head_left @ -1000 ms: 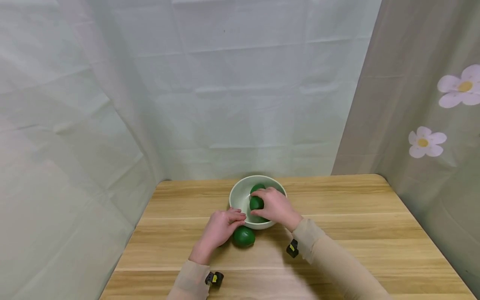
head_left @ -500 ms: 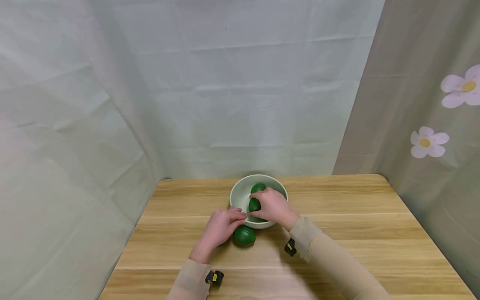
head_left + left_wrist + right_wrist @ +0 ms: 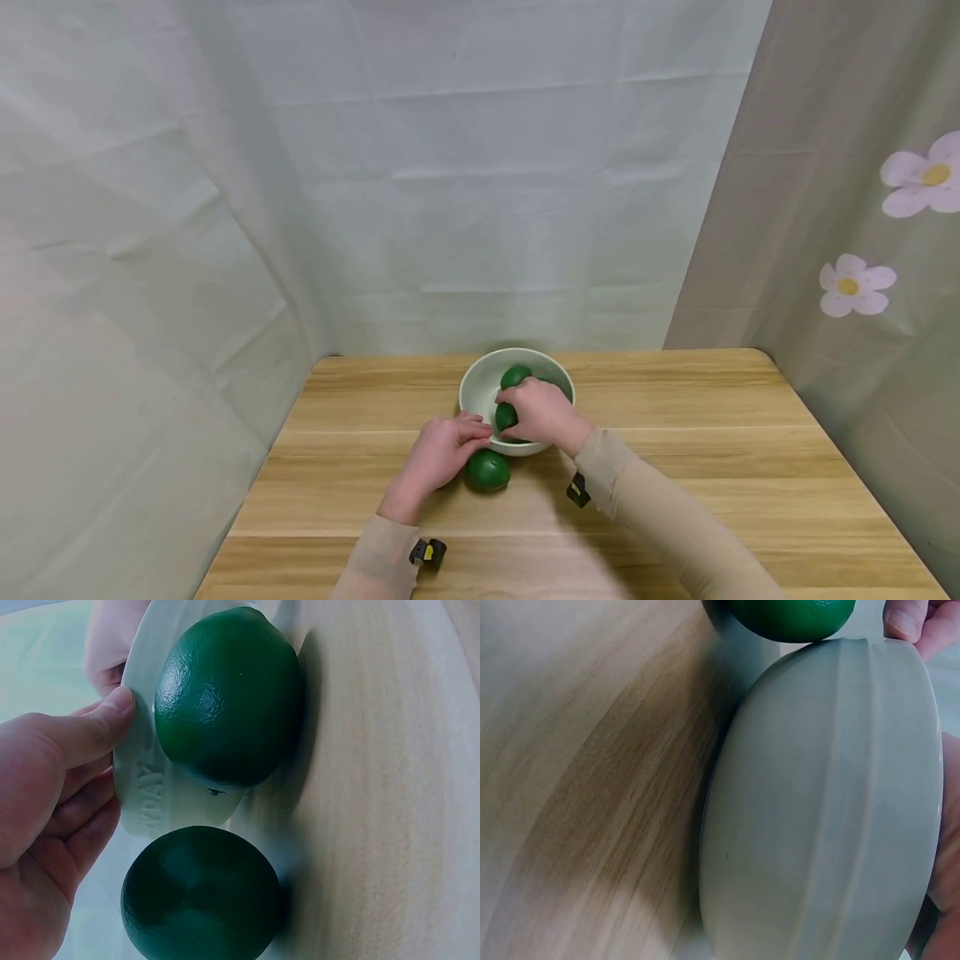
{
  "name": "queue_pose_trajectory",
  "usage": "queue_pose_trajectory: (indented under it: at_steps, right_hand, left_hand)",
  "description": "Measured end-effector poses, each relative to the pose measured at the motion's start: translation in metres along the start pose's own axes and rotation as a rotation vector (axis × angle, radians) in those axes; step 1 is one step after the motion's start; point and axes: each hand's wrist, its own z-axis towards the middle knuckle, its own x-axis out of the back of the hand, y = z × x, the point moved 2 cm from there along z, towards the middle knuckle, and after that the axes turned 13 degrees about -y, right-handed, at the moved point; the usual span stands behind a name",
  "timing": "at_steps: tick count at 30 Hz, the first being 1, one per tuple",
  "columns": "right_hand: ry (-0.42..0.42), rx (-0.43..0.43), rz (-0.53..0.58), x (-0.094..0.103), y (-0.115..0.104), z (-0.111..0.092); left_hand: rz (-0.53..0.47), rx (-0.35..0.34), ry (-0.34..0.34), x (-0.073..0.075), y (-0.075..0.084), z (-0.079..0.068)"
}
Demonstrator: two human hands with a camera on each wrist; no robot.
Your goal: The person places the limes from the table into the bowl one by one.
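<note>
1. While the left hand [image 3: 444,452] pinches the near-left rim of a pale green bowl [image 3: 477,392], thumb on the outside and fingers over the edge, the right hand [image 3: 546,412] dips inside, its fingers and thumb curled round a lime-like fruit [image 3: 506,416], dark green.

2. That gripped piece sits low in the bowl; a second fruit [image 3: 516,377] lies just beyond it. Whether more lies under the right hand I cannot tell, since the knuckles and bowl wall cover that part.

3. Outside, on the wooden table [image 3: 750,467], a front fruit [image 3: 487,471] lies just beside the bowl's near wall. The left wrist view shows another loose fruit [image 3: 199,892] below the left hand.

4. To do this well, the right fingers should span the fruit's widest part and move it straight up or down, clear of its neighbour. Light, firm pressure on the rim should keep the bowl from tipping.

5. Behind the bowl, the table's back edge and a hanging cloth [image 3: 487,167] are near, so pushing away looks unwise. Wood stretches to both sides, rather wider on the right; forward room is limited by the front fruit, which could roll.
</note>
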Motion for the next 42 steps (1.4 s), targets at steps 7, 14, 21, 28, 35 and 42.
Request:
queue_pose_trajectory:
  at_steps: [7,14,21,28,35,42]
  right_hand:
    - [-0.020,-0.002,-0.056,-0.003,0.001,0.003]
    - [-0.047,-0.011,-0.058,-0.003,0.002,0.003]
    - [-0.067,-0.003,-0.034,-0.003,0.007,-0.003]
    - [0.057,0.066,0.078,0.001,0.016,-0.026]
    - [0.240,0.117,0.233,0.005,0.037,-0.061]
    - [0.280,0.125,0.270,-0.002,0.046,-0.092]
  left_hand:
    - [0.004,0.012,-0.008,-0.001,0.000,0.000]
    - [0.001,0.008,-0.011,0.000,0.001,0.000]
    - [0.005,0.002,-0.021,-0.002,0.002,0.001]
    - [0.009,-0.002,-0.027,-0.005,0.001,0.000]
    - [-0.014,0.002,-0.035,-0.005,-0.001,0.001]
    - [-0.042,0.029,-0.036,-0.004,-0.002,0.000]
